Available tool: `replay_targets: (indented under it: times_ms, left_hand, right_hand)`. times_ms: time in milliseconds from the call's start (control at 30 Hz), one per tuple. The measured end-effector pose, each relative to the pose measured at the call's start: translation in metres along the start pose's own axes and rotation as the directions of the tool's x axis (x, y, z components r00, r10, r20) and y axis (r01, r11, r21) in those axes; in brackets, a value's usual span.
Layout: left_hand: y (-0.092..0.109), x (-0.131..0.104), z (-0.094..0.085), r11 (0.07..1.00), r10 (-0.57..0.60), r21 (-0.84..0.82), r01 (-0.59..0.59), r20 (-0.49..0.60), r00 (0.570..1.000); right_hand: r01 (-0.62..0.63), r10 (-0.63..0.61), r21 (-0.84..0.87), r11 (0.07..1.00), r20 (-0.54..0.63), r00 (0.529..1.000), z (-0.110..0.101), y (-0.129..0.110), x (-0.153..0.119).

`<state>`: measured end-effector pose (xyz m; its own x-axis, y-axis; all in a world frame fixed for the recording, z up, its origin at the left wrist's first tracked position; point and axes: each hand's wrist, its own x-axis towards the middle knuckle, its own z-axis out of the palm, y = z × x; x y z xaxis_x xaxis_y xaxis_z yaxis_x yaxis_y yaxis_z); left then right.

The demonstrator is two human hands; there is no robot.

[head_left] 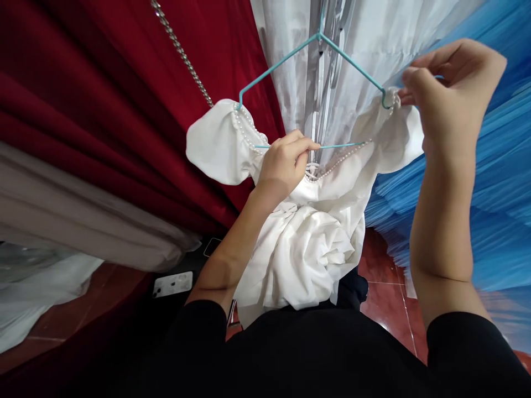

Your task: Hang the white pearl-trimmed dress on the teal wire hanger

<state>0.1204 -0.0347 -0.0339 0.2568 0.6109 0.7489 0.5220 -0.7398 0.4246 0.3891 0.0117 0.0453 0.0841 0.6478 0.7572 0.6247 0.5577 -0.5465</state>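
Note:
A white dress [311,254] with puffed sleeves and a pearl-beaded neckline hangs from a thin teal clothes hanger [352,64]. My left hand [286,163] is closed around the hanger's lower bar, in front of the neckline. Up at the hanger's right end, my right hand [452,94] pinches the gathered, beaded shoulder edge of the dress. The left sleeve [218,143] drapes by the other hanger end. Below the bodice the skirt lies bunched in folds against my body. Lacing shows at the back of the neckline.
Red fabric [133,110] hangs at left beside a jewelled strand [182,52]. Blue tulle [498,193] fills the right side. White fabric [286,55] and metal poles [317,110] stand behind. A phone [173,284] lies on a dark surface at lower left, above red floor tiles [384,271].

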Motion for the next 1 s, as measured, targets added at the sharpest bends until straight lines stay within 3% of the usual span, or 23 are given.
replay_targets:
  times_ms: [200, 333, 500, 600, 667, 833, 1000]
  left_hand:
    - [0.001, -0.003, 0.002, 0.998, -0.027, 0.053, 0.026, 0.008, 1.0]
    - [0.003, -0.003, 0.006, 0.996, -0.021, 0.092, 0.02, 0.003, 1.0]
    - [0.007, -0.002, 0.008, 0.995, -0.034, 0.095, 0.033, 0.009, 0.999]
    - [0.009, -0.002, 0.007, 0.996, -0.045, 0.075, 0.045, 0.006, 0.999]
    - [0.009, -0.003, 0.007, 0.996, -0.042, 0.075, 0.041, 0.005, 0.999]
    - [0.006, -0.003, 0.009, 0.994, -0.027, 0.107, 0.028, -0.007, 1.0]
    - [0.009, -0.003, 0.01, 0.997, -0.034, 0.07, 0.036, -0.022, 0.999]
  right_hand:
    - [0.051, -0.053, -0.035, 0.998, -0.048, 0.997, 0.012, -0.004, -0.046]
    - [0.165, -0.167, -0.026, 0.986, -0.156, 0.973, 0.024, 0.001, -0.056]
    - [0.237, -0.227, 0.088, 0.968, -0.104, 0.968, 0.039, -0.01, -0.064]
    - [0.283, -0.286, -0.05, 0.958, -0.258, 0.923, 0.036, -0.011, -0.065]
    - [0.23, -0.253, -0.107, 0.967, -0.313, 0.916, 0.03, -0.003, -0.063]
    - [0.078, -0.087, -0.063, 0.995, -0.157, 0.984, 0.024, 0.016, -0.054]
    - [0.138, -0.137, 0.0, 0.991, -0.088, 0.987, 0.034, 0.012, -0.058]
